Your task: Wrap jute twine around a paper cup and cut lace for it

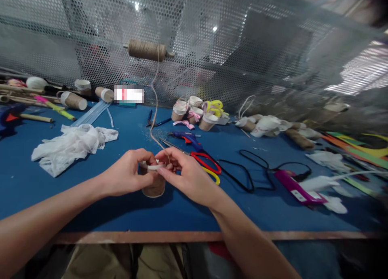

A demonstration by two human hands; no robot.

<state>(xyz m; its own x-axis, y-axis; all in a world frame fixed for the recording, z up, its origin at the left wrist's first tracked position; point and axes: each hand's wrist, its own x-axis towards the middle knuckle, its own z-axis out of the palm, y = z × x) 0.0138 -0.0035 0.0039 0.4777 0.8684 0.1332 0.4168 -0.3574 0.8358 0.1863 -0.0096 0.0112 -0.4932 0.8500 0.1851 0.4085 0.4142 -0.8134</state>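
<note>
A small brown cup [154,189] with a white rim stands upright at the front middle of the blue table. My left hand [131,172] is closed on the cup's left side, thumb and fingers at the rim. Across from it, my right hand [188,174] is closed in a pinch at the rim's right side. Thin twine [155,105] runs down from the twine spool [147,50] to the fingers of my right hand, which pinch it against the cup. The fingers partly hide the rim and the twine's end.
Red-handled scissors [209,161] and a blue glue gun [186,138] lie just beyond my right hand. Several finished-looking cups [208,122] stand behind. White lace [74,145] lies left. A black cord [245,178] and purple power strip [298,190] lie right. Perforated metal mesh [200,24] closes the back.
</note>
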